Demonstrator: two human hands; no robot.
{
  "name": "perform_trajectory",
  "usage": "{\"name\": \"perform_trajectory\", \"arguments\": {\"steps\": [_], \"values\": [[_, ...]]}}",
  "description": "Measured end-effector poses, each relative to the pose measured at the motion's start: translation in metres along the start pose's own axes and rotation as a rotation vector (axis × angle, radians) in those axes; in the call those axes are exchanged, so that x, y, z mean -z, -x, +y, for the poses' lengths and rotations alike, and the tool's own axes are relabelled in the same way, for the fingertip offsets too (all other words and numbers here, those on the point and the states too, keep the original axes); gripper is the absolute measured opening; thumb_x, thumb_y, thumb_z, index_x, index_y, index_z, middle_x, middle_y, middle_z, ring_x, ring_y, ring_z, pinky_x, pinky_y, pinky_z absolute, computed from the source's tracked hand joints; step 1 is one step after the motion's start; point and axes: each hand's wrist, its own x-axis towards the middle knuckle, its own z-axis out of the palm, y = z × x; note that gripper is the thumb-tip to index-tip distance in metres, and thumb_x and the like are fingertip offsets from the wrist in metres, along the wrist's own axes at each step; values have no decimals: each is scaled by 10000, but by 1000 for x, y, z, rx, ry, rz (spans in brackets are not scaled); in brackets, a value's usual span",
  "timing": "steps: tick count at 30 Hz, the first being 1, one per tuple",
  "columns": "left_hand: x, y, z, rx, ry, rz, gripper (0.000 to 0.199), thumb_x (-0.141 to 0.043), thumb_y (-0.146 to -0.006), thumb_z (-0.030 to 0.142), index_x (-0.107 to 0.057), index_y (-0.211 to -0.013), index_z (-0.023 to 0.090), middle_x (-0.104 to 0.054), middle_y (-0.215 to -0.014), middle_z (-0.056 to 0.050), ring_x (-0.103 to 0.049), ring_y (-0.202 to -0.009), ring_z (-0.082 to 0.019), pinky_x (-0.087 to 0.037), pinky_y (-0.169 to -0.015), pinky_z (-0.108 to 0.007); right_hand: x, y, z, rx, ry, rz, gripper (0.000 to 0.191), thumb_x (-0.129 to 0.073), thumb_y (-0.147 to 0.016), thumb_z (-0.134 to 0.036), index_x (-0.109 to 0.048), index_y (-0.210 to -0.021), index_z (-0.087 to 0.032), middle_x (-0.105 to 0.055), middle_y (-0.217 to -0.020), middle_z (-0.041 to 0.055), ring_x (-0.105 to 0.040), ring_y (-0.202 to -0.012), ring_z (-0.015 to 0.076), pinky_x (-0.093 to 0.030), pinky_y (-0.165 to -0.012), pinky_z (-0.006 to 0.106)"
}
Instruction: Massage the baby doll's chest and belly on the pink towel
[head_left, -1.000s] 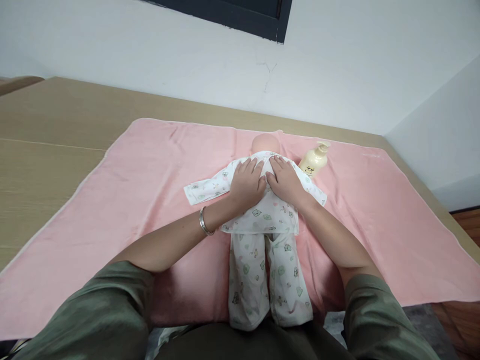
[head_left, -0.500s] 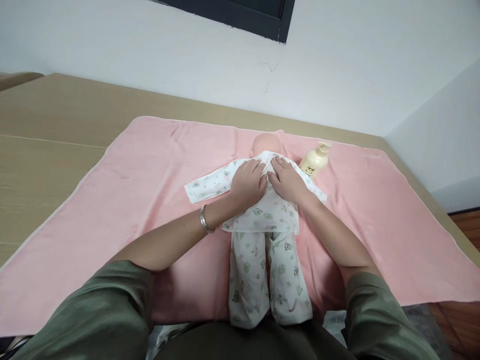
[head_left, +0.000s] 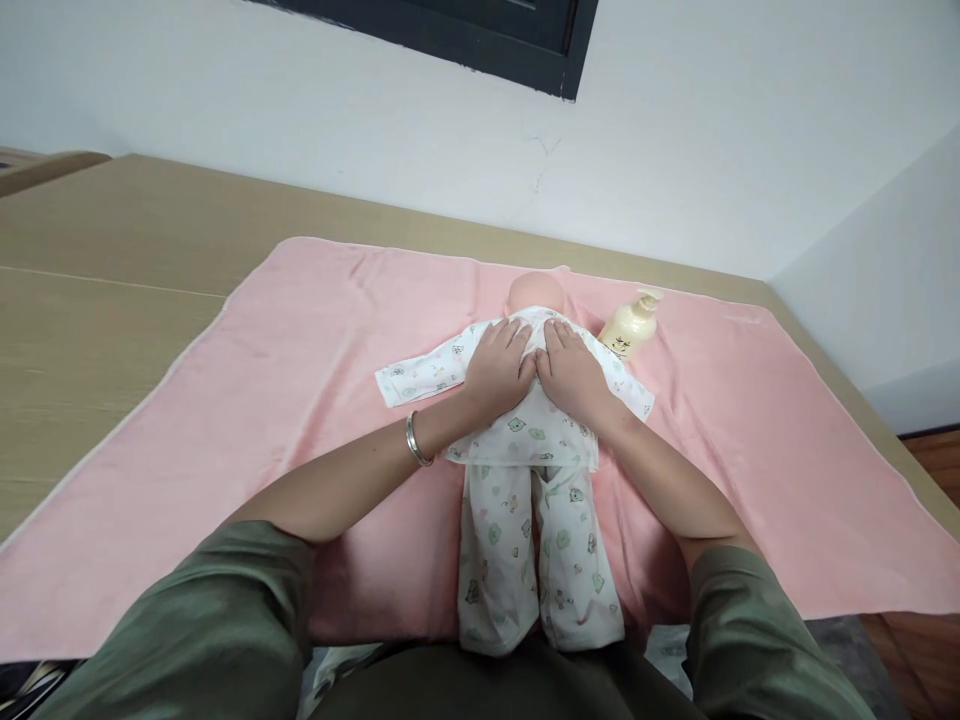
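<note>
While your left hand [head_left: 498, 372] and right hand [head_left: 575, 376] lie flat on the shirt [head_left: 531, 428] mid-frame, fingers narrowly spaced, grasping nothing, press lightly and evenly.

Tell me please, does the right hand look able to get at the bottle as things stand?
Probably yes. The right hand lies on the shirt, and the bottle is just beyond the near sleeve, with nothing seen covering its pump.

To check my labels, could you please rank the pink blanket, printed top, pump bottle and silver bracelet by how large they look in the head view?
Largest to smallest:
1. pink blanket
2. printed top
3. pump bottle
4. silver bracelet
</note>
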Motion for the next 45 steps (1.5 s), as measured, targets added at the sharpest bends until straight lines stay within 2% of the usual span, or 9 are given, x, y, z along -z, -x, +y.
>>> {"name": "perform_trajectory", "arguments": {"steps": [5, 14, 18, 25, 30, 34, 38, 42, 45], "values": [[2, -3, -1, 47, -2, -98, 569, -352, -946, 316, -504, -1373, -29, -446, -1444, -231, -390, -1371, -359, -303, -1166, -538, -1, 8, -8, 9, 48, 41, 519, -329, -1035, -188, -402, -1487, 57, -389, -1472, 213, -321, -1419, 303, -230, -1206, 390], [-1, 0, -3, 71, 80, -10, 526, -369, -935, 314, -568, -1329, 29, -521, -1388, -181, -445, -1325, -313, -335, -1153, -494, -3, -2, 8, 99, -26, 161, 552, -375, -982, -212, -431, -1474, 32, -278, -1541, 196, -200, -1459, 334, -158, -1218, 497], [-2, 0, -4, 75, 87, -3, 533, -353, -936, 322, -563, -1328, 27, -529, -1379, -184, -453, -1319, -306, -344, -1147, -504, -8, -2, 8, 163, -40, 117, 556, -283, -984, -186, -431, -1478, 21, -322, -1527, 170, -257, -1442, 299, -191, -1210, 489], [-2, 0, -5, 73, 85, 7, 519, -361, -935, 325, -569, -1322, 50, -534, -1380, -168, -462, -1316, -297, -349, -1147, -491, -17, -2, 11, 195, -94, 271, 564, -268, -977, -231, -503, -1413, 40, -386, -1480, 189, -292, -1421, 289, -193, -1211, 457], [-1, 0, -5, 75, 87, -12, 525, -353, -942, 319, -558, -1330, 31, -519, -1391, -183, -447, -1332, -305, -336, -1157, -501, -16, -1, 12, 139, -97, 446, 594, -372, -940, -294, -466, -1443, 7, -183, -1572, 191, -4, -1491, 318, -142, -1203, 525], [-1, 1, -5, 76, 88, -5, 520, -355, -947, 327, -558, -1335, 46, -520, -1394, -173, -448, -1330, -303, -334, -1158, -497, -17, 2, 10, 168, -167, 310, 563, -297, -977, -277, -483, -1431, -3, -258, -1532, 219, -168, -1465, 308, -225, -1182, 504], [-2, 2, -4, 73, 104, -8, 528, -364, -941, 326, -559, -1339, 38, -518, -1395, -173, -441, -1335, -313, -331, -1159, -492, -16, 4, 6, 159, -128, 432, 580, -361, -950, -267, -464, -1448, 11, -172, -1569, 210, -93, -1477, 342, -184, -1184, 537], [-5, -2, -6, 66, 78, -7, 522, -387, -910, 281, -569, -1320, 14, -535, -1369, -191, -470, -1305, -328, -367, -1131, -516, -18, 2, 5, 161, -142, 221, 521, -274, -993, -215, -521, -1429, -72, -355, -1515, 133, -294, -1422, 292, -240, -1167, 539], [2, -6, -2, 31, 40, 58, 449, -436, -867, 237, -633, -1210, 23, -588, -1299, -183, -518, -1257, -332, -402, -1110, -512, -23, 0, 7, 165, -177, 229, 507, -270, -996, -199, -549, -1405, -88, -395, -1493, 119, -328, -1406, 277, -266, -1165, 517]]}}
